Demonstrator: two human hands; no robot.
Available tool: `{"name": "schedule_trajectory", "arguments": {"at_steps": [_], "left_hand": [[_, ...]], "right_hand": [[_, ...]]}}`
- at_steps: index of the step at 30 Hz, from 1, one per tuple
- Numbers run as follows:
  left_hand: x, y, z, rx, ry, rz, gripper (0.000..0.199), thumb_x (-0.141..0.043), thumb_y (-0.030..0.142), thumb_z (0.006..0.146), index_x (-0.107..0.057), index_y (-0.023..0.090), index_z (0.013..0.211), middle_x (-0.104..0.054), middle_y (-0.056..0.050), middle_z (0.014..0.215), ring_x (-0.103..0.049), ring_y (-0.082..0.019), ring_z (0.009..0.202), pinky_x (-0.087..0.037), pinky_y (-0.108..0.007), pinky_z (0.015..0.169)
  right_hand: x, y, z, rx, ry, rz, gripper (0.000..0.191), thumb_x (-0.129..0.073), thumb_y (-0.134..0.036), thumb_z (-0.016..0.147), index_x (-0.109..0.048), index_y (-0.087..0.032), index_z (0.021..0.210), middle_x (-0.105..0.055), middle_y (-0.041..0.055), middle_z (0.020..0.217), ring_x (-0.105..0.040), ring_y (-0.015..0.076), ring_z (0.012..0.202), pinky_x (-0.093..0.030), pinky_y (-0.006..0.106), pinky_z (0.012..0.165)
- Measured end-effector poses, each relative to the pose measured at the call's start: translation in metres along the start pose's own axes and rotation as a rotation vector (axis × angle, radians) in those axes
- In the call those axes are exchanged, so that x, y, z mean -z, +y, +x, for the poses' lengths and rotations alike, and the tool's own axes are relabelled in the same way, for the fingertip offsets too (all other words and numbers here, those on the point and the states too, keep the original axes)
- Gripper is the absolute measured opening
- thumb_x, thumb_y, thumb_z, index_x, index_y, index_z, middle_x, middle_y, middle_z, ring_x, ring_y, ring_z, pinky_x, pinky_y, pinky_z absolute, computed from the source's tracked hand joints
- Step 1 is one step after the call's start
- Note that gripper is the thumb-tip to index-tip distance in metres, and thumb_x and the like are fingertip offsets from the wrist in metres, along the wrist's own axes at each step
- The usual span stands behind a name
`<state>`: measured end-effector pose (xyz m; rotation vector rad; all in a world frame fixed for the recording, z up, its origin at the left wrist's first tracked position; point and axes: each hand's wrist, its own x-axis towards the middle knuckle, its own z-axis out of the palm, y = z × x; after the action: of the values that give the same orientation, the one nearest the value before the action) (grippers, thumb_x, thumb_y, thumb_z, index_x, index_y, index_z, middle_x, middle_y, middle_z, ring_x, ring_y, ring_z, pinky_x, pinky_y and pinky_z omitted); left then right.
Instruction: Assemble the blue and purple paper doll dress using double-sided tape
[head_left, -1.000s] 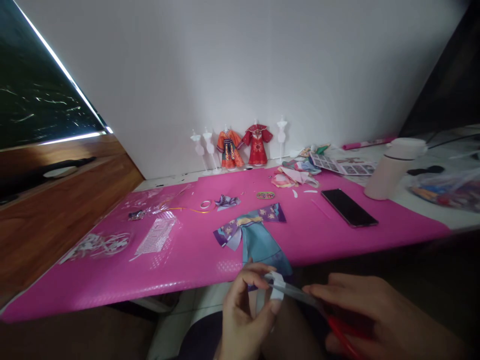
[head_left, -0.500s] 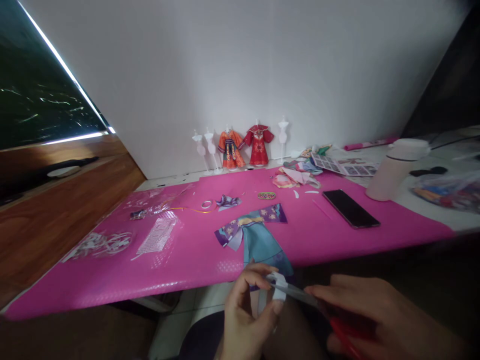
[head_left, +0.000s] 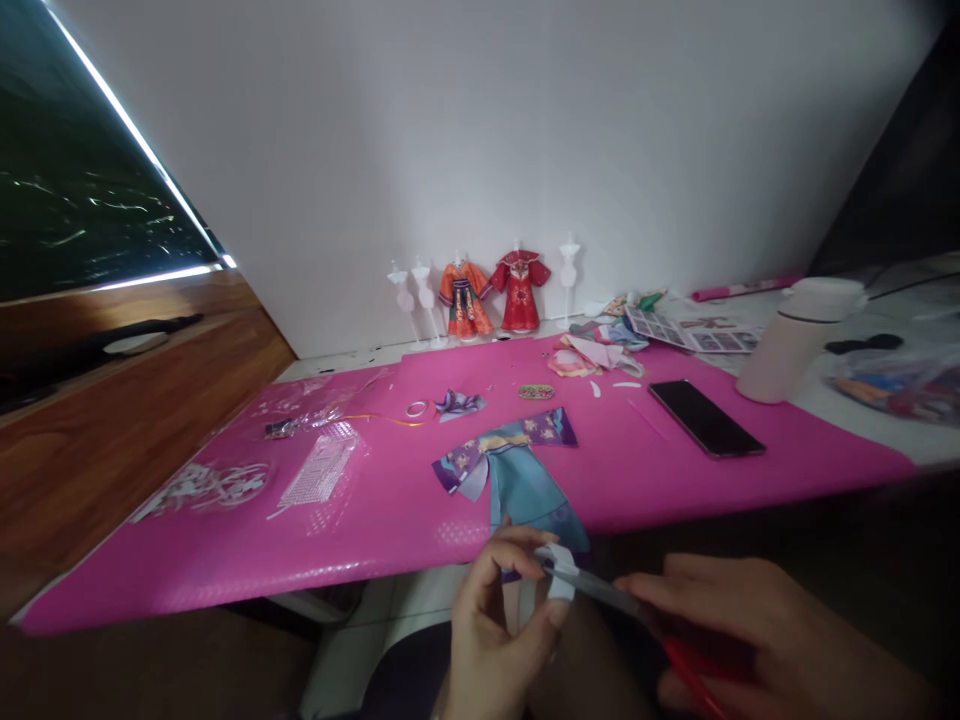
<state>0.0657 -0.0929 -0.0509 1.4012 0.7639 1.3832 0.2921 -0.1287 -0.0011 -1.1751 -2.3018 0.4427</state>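
Observation:
Between the thumb and fingers of my left hand (head_left: 495, 620) is a small white piece (head_left: 561, 572), held just off the table's front edge. My right hand (head_left: 750, 620) grips scissors with red handles (head_left: 694, 675); their grey blades (head_left: 607, 592) reach left, the tips at the white piece. Whether the blades are parted is too blurred to tell. Just beyond my left hand lies a small purple and teal robe (head_left: 525, 480), its lower hem partly hidden by my fingers.
On the pink mat (head_left: 405, 500) are a phone (head_left: 705, 418), a bottle (head_left: 799, 345), fabric pieces (head_left: 596, 352), a tape roll (head_left: 416, 409) and plastic bags at left. Dressed mini mannequins (head_left: 520, 290) and bare ones (head_left: 569, 275) stand by the wall.
The whole view has shifted very slightly. Both hands keep almost the same pose, with the scissors still at the white piece.

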Motion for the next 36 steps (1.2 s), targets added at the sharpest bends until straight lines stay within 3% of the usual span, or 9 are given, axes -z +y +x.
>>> {"name": "schedule_trajectory", "arguments": {"at_steps": [8, 18, 23, 28, 33, 36], "left_hand": [[0.003, -0.004, -0.003, 0.006, -0.009, -0.005, 0.017, -0.074, 0.016, 0.076, -0.062, 0.023, 0.085, -0.07, -0.004, 0.106, -0.063, -0.02, 0.101, -0.047, -0.029, 0.091], [0.005, -0.008, -0.003, 0.004, -0.036, -0.022, 0.017, -0.075, 0.019, 0.076, -0.062, 0.025, 0.086, -0.07, -0.001, 0.106, -0.062, -0.018, 0.102, -0.045, -0.028, 0.091], [0.007, -0.008, -0.002, 0.014, -0.029, -0.019, 0.017, -0.075, 0.019, 0.076, -0.062, 0.025, 0.086, -0.07, -0.003, 0.108, -0.062, -0.02, 0.104, -0.045, -0.029, 0.093], [0.007, -0.008, -0.001, -0.015, -0.029, 0.011, 0.019, -0.074, 0.018, 0.075, -0.061, 0.025, 0.086, -0.07, -0.002, 0.107, -0.063, -0.019, 0.103, -0.046, -0.03, 0.091], [0.02, -0.005, -0.002, -0.035, -0.042, 0.265, 0.022, -0.07, 0.016, 0.077, -0.056, 0.027, 0.09, -0.068, -0.001, 0.112, -0.063, -0.02, 0.107, -0.043, -0.036, 0.098], [0.044, 0.0, 0.014, -0.179, -0.035, 0.615, 0.019, -0.067, 0.02, 0.082, -0.054, 0.027, 0.093, -0.067, -0.002, 0.112, -0.062, -0.021, 0.109, -0.025, -0.049, 0.113]], "right_hand": [[0.0, 0.003, 0.001, -0.002, -0.103, -0.032, 0.032, -0.074, -0.023, 0.079, -0.069, -0.026, 0.111, -0.071, -0.0017, 0.082, -0.067, 0.0126, 0.066, -0.053, 0.019, 0.057], [-0.003, 0.006, -0.002, -0.002, -0.101, -0.009, 0.03, -0.073, -0.021, 0.08, -0.069, -0.028, 0.109, -0.071, -0.0031, 0.083, -0.068, 0.0118, 0.067, -0.054, 0.018, 0.06], [-0.006, 0.01, -0.007, 0.034, -0.031, -0.079, 0.049, -0.074, -0.013, 0.075, -0.064, -0.029, 0.12, -0.074, -0.0034, 0.093, -0.071, 0.0134, 0.075, -0.055, 0.016, 0.06], [-0.02, 0.021, -0.017, 0.099, 0.054, -0.241, 0.046, -0.072, -0.025, 0.08, -0.062, -0.029, 0.124, -0.075, 0.0003, 0.1, -0.072, 0.0186, 0.079, -0.057, 0.021, 0.056], [-0.026, 0.031, -0.027, 0.106, 0.177, -0.39, 0.043, -0.061, -0.033, 0.089, -0.058, -0.029, 0.132, -0.076, 0.0026, 0.101, -0.073, 0.0208, 0.074, -0.056, 0.025, 0.05], [-0.024, 0.035, -0.027, 0.106, 0.245, -0.41, 0.042, -0.059, -0.035, 0.09, -0.058, -0.031, 0.133, -0.076, 0.0019, 0.097, -0.072, 0.0196, 0.07, -0.056, 0.025, 0.049]]}}
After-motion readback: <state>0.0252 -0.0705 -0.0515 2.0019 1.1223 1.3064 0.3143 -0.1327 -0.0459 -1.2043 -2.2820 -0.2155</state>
